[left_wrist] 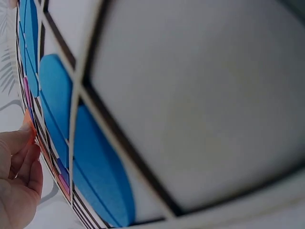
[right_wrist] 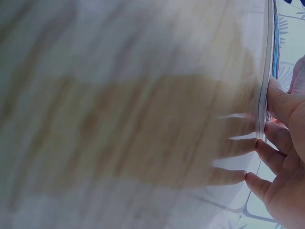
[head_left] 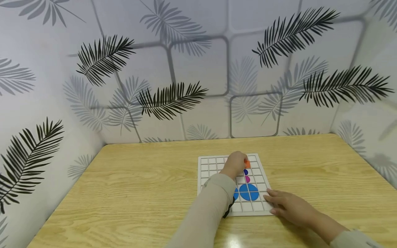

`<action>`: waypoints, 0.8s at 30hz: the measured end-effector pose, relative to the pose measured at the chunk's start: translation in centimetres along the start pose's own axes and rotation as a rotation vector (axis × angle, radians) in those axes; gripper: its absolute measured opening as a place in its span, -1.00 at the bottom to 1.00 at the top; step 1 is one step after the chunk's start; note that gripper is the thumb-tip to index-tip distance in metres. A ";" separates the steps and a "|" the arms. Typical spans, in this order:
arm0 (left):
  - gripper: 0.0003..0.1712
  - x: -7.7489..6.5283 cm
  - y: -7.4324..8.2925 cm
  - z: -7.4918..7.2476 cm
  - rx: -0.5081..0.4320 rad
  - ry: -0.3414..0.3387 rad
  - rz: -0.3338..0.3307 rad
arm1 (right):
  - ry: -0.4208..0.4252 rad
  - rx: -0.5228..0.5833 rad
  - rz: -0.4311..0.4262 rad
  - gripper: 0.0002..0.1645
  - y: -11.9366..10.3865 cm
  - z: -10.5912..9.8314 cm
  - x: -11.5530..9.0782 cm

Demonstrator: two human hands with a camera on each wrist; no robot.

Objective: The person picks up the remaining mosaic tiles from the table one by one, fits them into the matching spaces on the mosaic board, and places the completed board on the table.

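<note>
A white square board (head_left: 263,179) divided into a grid of cells lies on the table. My left hand (head_left: 235,163) reaches over its far part. In the left wrist view, the thumb and a finger of that hand pinch an orange piece (left_wrist: 30,127) at the board's surface. Blue quarter-round pieces (head_left: 249,192) form a disc in the near cells, with more blue partly hidden by the left forearm. A magenta half-round piece (head_left: 247,179) and a dark blue one (head_left: 246,172) sit beyond it. My right hand (head_left: 288,206) touches the board's right edge with extended fingers.
The light wood-grain table (head_left: 139,182) extends around the board on all sides. Behind it stands a wall covering (head_left: 198,69) printed with grey and black leaves, which also runs along both sides.
</note>
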State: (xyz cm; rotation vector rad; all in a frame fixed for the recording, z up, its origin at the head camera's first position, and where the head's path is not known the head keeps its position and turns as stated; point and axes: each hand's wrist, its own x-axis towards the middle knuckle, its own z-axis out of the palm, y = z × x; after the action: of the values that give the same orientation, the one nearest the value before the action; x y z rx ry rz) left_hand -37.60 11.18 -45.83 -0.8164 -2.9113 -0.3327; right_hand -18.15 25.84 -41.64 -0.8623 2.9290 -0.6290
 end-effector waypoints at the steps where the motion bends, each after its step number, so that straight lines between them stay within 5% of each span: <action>1: -0.79 1.2 -0.7 1.9 0.027 0.012 0.009 | 0.000 -0.004 -0.003 -0.49 0.0 0.0 0.0; 4: -0.80 4.4 -2.6 6.8 0.060 0.008 0.040 | 0.009 -0.015 -0.009 -0.49 0.1 0.0 -0.1; 5: -0.78 4.5 -2.7 7.1 0.078 0.011 0.050 | 0.010 -0.019 -0.010 -0.49 0.1 0.0 -0.1; 7: -0.77 3.3 -1.7 5.1 0.114 -0.040 0.033 | 0.012 -0.020 -0.011 -0.48 0.1 0.0 -0.1; 13: -0.71 -3.3 2.6 -5.0 0.138 -0.131 -0.003 | 0.003 -0.018 0.001 -0.47 0.1 0.1 -0.1; 17: -0.74 -4.1 3.0 -6.4 0.100 -0.168 0.000 | -0.001 -0.016 0.001 -0.47 0.1 0.0 -0.1; 24: -0.80 -4.2 2.9 -6.7 0.043 -0.160 -0.007 | -0.003 -0.020 0.004 -0.49 -0.1 -0.1 -0.1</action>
State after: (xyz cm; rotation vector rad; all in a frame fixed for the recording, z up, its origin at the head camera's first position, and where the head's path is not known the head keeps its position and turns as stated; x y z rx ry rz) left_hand -32.24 9.86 -39.42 -0.8645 -3.0577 -0.2138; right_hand -18.04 25.80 -41.52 -0.8586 2.9383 -0.5983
